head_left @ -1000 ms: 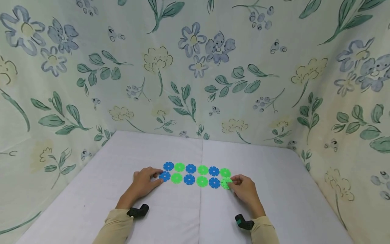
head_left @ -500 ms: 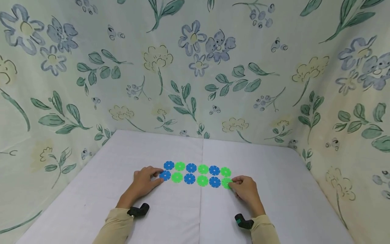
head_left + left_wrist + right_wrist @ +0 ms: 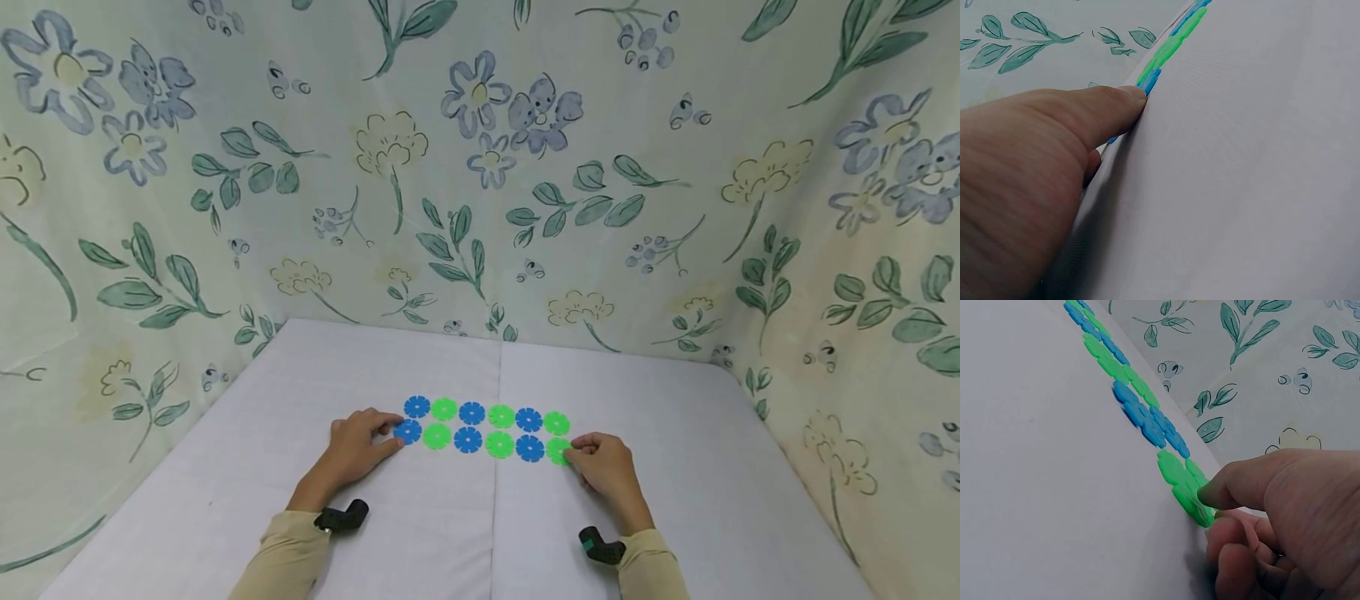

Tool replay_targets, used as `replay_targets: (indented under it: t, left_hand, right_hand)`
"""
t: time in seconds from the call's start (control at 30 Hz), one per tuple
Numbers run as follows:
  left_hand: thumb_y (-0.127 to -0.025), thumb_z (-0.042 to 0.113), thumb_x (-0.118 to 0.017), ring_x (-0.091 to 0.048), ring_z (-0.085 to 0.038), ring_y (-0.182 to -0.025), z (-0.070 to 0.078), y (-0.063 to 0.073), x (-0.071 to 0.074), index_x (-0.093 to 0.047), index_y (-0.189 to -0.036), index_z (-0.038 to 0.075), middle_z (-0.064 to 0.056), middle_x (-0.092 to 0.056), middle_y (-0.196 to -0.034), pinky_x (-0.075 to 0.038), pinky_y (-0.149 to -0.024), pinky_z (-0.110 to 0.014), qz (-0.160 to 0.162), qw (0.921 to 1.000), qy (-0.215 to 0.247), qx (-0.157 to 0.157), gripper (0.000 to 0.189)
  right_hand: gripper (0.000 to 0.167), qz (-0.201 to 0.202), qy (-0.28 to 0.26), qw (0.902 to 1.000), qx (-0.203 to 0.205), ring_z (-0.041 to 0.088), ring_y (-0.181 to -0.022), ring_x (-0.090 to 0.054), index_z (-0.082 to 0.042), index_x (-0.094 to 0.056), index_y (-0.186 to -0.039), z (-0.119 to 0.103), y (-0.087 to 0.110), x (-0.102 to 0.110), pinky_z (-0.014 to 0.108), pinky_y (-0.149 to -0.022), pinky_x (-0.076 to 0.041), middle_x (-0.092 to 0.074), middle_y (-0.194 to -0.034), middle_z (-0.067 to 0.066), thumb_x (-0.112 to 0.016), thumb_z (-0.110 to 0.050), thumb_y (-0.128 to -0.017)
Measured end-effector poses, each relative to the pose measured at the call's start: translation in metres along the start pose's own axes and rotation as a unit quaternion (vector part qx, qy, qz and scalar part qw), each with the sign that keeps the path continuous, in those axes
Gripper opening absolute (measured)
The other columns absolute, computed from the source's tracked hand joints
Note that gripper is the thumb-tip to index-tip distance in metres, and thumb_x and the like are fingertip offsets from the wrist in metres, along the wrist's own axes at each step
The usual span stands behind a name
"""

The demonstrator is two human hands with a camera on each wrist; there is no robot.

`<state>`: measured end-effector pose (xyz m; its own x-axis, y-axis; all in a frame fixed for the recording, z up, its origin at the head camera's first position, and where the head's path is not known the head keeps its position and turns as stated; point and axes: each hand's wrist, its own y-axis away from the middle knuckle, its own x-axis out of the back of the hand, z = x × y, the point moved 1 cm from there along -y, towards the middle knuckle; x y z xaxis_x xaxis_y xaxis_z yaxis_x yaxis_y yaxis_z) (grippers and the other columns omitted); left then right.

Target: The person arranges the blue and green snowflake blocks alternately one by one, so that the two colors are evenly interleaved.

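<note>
Blue and green notched plastic discs lie flat in two rows on the white cloth, their colours alternating along each row. At the left end of the near row, my left hand (image 3: 356, 446) holds a blue disc (image 3: 407, 432) by its edge between thumb and index finger. The left wrist view shows the thumb (image 3: 1116, 109) against this disc's rim. My right hand (image 3: 603, 467) pinches the green disc (image 3: 557, 451) at the opposite end of that row. In the right wrist view, the thumb lies on this green disc (image 3: 1182, 487) and the other fingers are curled.
White cloth (image 3: 420, 533) covers the table, with a crease running through its middle. Flowered fabric (image 3: 480, 242) hangs behind and along both sides. A black wrist camera mount (image 3: 343, 515) sits at the left cuff, another black mount (image 3: 600, 546) at the right.
The green disc under my right hand has settled from overlapping the one behind it to lying flat in line. My left hand stays in place.
</note>
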<state>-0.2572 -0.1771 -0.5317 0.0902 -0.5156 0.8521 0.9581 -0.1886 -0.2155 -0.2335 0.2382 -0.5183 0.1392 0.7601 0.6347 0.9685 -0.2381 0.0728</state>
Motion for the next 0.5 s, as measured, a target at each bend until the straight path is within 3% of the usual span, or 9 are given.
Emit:
replay_targets:
  t: [0.3, 0.5]
  left_hand:
    - [-0.086, 0.040, -0.077, -0.048, -0.009, -0.083, -0.0024, 0.0017, 0.0000, -0.072, -0.121, 0.030, 0.016, -0.060, -0.090, -0.025, -0.078, -0.038, 0.010, 0.9998, 0.017, 0.000, 0.036]
    - [-0.087, 0.042, -0.077, -0.050, -0.008, -0.086, -0.0036, 0.0042, -0.0054, -0.070, -0.123, 0.032, 0.016, -0.061, -0.092, -0.026, -0.080, -0.037, -0.006, 0.9995, 0.028, 0.011, 0.038]
  right_hand:
    - [0.025, -0.002, -0.009, 0.9999, 0.005, 0.018, -0.054, -0.058, -0.008, -0.063, -0.109, 0.0012, 0.0018, -0.0033, 0.028, -0.049, -0.048, -0.061, -0.082, 0.007, -0.068, -0.024, -0.091]
    - [0.027, -0.006, -0.012, 0.9995, 0.029, 0.018, -0.060, -0.058, -0.012, -0.065, -0.114, -0.0044, 0.0057, 0.0019, 0.028, -0.053, -0.050, -0.061, -0.093, 0.009, -0.070, -0.029, -0.093]
